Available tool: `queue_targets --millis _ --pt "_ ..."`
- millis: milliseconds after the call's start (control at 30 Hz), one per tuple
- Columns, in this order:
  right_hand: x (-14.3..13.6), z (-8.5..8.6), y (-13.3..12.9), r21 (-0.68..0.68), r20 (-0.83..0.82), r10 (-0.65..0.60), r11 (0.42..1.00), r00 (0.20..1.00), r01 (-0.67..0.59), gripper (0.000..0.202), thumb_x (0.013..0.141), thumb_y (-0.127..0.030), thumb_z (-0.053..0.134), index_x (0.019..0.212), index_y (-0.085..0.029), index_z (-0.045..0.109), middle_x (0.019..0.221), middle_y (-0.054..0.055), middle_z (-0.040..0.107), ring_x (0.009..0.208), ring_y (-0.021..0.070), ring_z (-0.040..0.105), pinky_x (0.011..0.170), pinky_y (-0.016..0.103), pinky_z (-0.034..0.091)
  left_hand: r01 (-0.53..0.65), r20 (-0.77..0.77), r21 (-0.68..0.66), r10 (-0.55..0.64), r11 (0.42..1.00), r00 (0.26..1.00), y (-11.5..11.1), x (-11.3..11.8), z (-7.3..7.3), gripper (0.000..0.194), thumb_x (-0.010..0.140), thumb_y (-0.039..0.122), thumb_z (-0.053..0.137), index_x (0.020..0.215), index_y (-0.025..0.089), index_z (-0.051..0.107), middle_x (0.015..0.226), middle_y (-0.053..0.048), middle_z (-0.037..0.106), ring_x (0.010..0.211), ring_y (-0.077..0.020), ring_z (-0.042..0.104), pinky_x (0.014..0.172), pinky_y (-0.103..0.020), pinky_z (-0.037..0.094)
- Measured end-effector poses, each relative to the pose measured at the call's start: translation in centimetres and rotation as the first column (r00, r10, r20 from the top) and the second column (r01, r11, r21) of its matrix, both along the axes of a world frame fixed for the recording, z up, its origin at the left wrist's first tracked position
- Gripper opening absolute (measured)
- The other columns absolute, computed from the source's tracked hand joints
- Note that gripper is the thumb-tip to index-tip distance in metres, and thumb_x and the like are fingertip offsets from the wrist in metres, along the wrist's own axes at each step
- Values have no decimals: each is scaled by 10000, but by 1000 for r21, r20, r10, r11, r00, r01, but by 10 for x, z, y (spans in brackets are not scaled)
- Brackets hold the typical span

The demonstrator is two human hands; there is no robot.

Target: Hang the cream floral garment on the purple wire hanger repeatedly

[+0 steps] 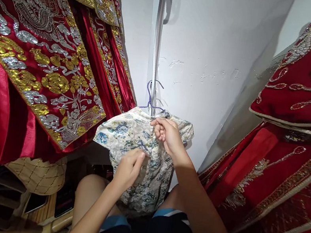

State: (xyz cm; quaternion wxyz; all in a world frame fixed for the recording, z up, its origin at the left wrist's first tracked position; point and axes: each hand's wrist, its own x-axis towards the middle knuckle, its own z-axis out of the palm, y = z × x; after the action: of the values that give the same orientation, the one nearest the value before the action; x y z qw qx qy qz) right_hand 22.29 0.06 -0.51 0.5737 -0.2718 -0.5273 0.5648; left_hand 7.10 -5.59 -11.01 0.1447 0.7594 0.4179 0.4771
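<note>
Short-sleeved cream cotton-like shirt with blue floral print (pixel 124 129) hung just beyond both hands. Right hand (pixel 167 132) pinched shirt's upper front between thumb and finger; left hand (pixel 130 166) lay lower, fingers curled, hold unclear. Thin purple hanger (pixel 149 89) carried shirt beyond hands. Red gold-and-silver-embroidered garments (pixel 56 83) left; red beaded garments (pixel 304 106) right.

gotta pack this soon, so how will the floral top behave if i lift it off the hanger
The floral top is likely floppy, since its lower front hangs in loose folds. It seems light, with thin-looking cloth and short sleeves on a slim hanger. Its slight sheen suggests it may be a bit slippery.
</note>
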Motion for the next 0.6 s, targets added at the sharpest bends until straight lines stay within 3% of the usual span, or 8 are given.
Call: queue_targets --millis 100,200,300,400,467,533,600 --pt "5 -4 -6 28 40 -13 1000 999 12 280 835 -390 605 699 -148 643 459 -36 511 397 63 386 395 198 224 -20 111 200 -3 980 994 7 0 38 469 1047 263 316 822 177 719 876 -73 693 869 -190 644 815 -326 471" --pt "7 -5 -10 69 73 -29 997 997 24 292 849 -396 586 696 -154 644 462 -35 510 407 72 392 408 206 244 -159 185 398 91 903 978 21 0 79 254 986 251 511 887 177 734 906 -59 683 870 -181 632 785 -306 480" --pt "8 -5 -11 129 91 -50 991 995 38 287 865 -385 564 704 -161 643 456 -40 506 408 77 385 423 215 260 -116 37 398 111 910 993 36 0 108 149 940 255 599 1010 184 709 969 -50 662 839 -166 607 744 -288 475" --pt "5 -11 -3 180 107 -86 982 991 65 292 879 -383 543 699 -172 633 448 -48 500 401 80 374 437 223 270 -6 -190 336 74 942 979 45 3 119 195 975 258 534 874 174 678 877 -41 620 794 -162 585 731 -287 453" --pt "0 -23 4 202 144 -139 973 980 108 289 874 -360 530 664 -182 617 437 -55 480 399 84 367 443 228 268 -9 -214 382 98 924 972 47 4 121 214 981 245 517 825 169 642 852 -40 596 796 -164 575 737 -289 444" --pt "-6 -39 10 198 203 -195 968 960 154 267 844 -305 519 616 -190 597 422 -59 459 397 89 363 447 231 264 -67 -122 453 136 889 983 48 1 123 191 976 227 522 822 170 620 863 -41 599 816 -163 573 760 -289 444" --pt "-10 -58 11 163 252 -205 972 946 167 256 806 -264 502 572 -194 578 408 -56 452 398 93 370 454 233 266 -215 84 487 200 847 976 51 -13 124 170 962 218 545 814 173 617 854 -33 608 829 -159 573 784 -284 445"
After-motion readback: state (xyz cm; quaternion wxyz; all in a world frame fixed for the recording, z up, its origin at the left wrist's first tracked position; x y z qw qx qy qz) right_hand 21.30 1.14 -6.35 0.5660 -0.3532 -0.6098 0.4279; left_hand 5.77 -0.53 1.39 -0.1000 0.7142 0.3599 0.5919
